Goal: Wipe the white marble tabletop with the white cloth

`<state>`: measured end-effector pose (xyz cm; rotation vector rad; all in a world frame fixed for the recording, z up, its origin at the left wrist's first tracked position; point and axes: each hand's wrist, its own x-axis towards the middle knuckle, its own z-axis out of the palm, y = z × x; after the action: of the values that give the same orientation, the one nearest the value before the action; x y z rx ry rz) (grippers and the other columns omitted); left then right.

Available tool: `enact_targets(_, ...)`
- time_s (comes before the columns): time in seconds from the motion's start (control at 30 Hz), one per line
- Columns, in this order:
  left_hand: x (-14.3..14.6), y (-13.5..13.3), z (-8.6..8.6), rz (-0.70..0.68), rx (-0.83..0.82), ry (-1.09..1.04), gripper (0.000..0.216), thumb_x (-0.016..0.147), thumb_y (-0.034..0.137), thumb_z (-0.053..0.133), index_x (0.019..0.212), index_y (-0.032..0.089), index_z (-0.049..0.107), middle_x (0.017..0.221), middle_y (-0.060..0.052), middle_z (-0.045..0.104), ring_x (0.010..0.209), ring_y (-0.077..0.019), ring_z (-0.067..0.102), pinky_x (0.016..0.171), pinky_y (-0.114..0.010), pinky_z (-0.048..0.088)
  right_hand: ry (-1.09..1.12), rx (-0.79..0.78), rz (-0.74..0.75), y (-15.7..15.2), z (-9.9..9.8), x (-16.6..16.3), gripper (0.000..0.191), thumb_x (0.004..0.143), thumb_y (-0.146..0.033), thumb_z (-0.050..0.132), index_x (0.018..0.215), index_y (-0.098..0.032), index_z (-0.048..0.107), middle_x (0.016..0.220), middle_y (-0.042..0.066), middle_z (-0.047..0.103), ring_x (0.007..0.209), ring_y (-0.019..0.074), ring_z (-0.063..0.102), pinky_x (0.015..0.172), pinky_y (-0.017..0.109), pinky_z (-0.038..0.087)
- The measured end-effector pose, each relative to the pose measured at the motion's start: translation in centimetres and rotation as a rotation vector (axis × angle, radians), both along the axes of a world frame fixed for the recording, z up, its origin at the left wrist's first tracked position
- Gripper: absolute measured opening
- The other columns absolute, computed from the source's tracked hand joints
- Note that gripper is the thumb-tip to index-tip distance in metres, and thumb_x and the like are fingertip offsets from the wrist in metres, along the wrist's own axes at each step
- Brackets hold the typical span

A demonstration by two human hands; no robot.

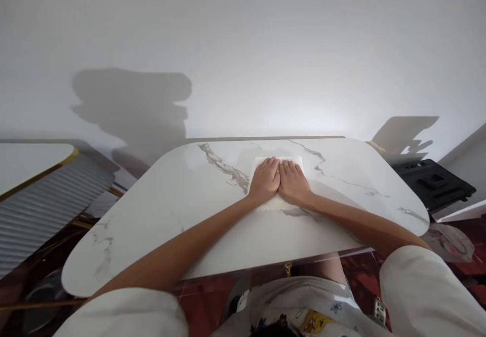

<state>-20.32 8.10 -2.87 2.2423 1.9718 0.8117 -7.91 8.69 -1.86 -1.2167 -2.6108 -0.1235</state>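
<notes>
A white cloth (279,204), squarish and apparently folded, lies flat on the white marble-patterned table (212,246). My left hand (265,179) rests palm down on its left half, fingers laid flat and pointing away from me. Beside it, my right hand (293,180) presses on the right half in the same way, and the two thumbs meet in the middle. Both hands cover much of the cloth, and its edges show around them. Neither hand is wrapped around anything.
A pale wall (266,63) rises behind the table. To the left stands a ribbed grey cabinet (49,210) with a white top. A black case-like object (436,185) is at the right, above a clear plastic bag (450,243). Red tiles (207,304) cover the floor.
</notes>
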Motion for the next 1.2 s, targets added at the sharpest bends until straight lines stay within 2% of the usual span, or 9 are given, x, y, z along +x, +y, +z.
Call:
enact_targets(0.23,2.1,-8.9,-1.2,0.065,-0.069,-0.317,0.064,0.076,0.017,0.041,0.14,0.024,0.041,0.145,-0.002,0.043,0.138,-0.0247,0.032,0.115,-0.048,0.026,0.063,0.023,0.114,-7.9,-0.3,3.7,0.053,0.089,-0.021,0.039,0.137,0.001,0.043,0.143,0.023,0.04,0.134,0.0321,0.034,0.109,0.049,0.028)
enact_targets(0.33,4.4,-10.9,-1.4,0.057,-0.132,-0.403,0.066,0.076,0.02,0.043,0.142,0.025,0.038,0.148,0.0,0.038,0.14,-0.0247,0.026,0.116,-0.047,0.025,0.073,0.005,0.15,-9.5,-0.3,6.5,0.053,0.089,-0.022,0.04,0.138,-0.001,0.043,0.144,0.02,0.04,0.135,0.0298,0.033,0.11,0.047,0.029)
enact_targets(0.4,6.2,-10.9,-1.2,0.058,-0.177,-0.42,0.066,0.076,0.02,0.045,0.141,0.025,0.038,0.149,0.0,0.037,0.141,-0.0248,0.025,0.116,-0.045,0.023,0.061,-0.022,0.151,-9.4,-0.2,8.4,0.053,0.089,-0.022,0.04,0.139,-0.003,0.042,0.144,0.018,0.04,0.136,0.0284,0.033,0.11,0.046,0.03)
enact_targets(0.5,8.8,-9.1,-0.5,0.065,-0.236,-0.424,0.064,0.076,0.019,0.046,0.14,0.024,0.04,0.149,-0.002,0.036,0.141,-0.0249,0.024,0.116,-0.045,0.022,0.042,-0.056,0.146,-7.7,0.2,10.5,0.054,0.089,-0.023,0.04,0.139,-0.004,0.041,0.144,0.015,0.041,0.135,0.0266,0.034,0.111,0.045,0.029)
enact_targets(0.63,10.6,-4.7,0.4,0.048,-0.242,-0.399,0.054,0.08,0.019,0.043,0.134,0.023,0.043,0.148,-0.004,0.038,0.141,-0.0224,0.025,0.115,-0.042,0.021,0.024,-0.052,0.09,-4.0,0.5,11.6,0.051,0.089,-0.023,0.04,0.137,-0.005,0.045,0.143,0.015,0.044,0.133,0.0263,0.036,0.109,0.043,0.03)
enact_targets(0.73,10.5,-1.1,0.9,0.037,-0.186,-0.364,0.039,0.084,0.018,0.038,0.12,0.023,0.051,0.137,-0.005,0.051,0.137,-0.0205,0.033,0.112,-0.04,0.026,0.017,-0.029,0.022,-0.7,0.6,10.8,0.048,0.091,-0.023,0.039,0.134,-0.003,0.047,0.14,0.016,0.047,0.131,0.0272,0.038,0.109,0.042,0.028)
enact_targets(0.8,9.6,1.3,1.0,0.038,-0.133,-0.348,0.031,0.084,0.016,0.036,0.108,0.023,0.054,0.124,-0.005,0.06,0.131,-0.0206,0.041,0.11,-0.04,0.03,0.014,-0.013,0.01,1.5,0.6,9.6,0.046,0.092,-0.022,0.038,0.132,-0.003,0.048,0.138,0.017,0.049,0.13,0.0271,0.039,0.107,0.04,0.029)
enact_targets(0.9,7.2,4.4,1.1,0.042,-0.073,-0.326,0.026,0.084,0.014,0.036,0.098,0.023,0.055,0.112,-0.005,0.064,0.122,-0.0215,0.048,0.106,-0.039,0.034,0.01,0.004,0.024,4.8,0.7,7.0,0.041,0.093,-0.021,0.037,0.127,-0.003,0.052,0.132,0.017,0.053,0.124,0.027,0.043,0.103,0.039,0.032)
enact_targets(1.2,-2.3,10.8,0.2,0.009,0.083,-0.146,0.031,0.086,0.017,0.033,0.1,0.02,0.06,0.117,-0.007,0.063,0.117,-0.0216,0.052,0.104,-0.035,0.036,0.064,-0.006,0.025,11.2,0.2,-2.4,0.042,0.094,-0.024,0.036,0.127,-0.003,0.049,0.127,0.019,0.054,0.119,0.0291,0.044,0.099,0.04,0.032)
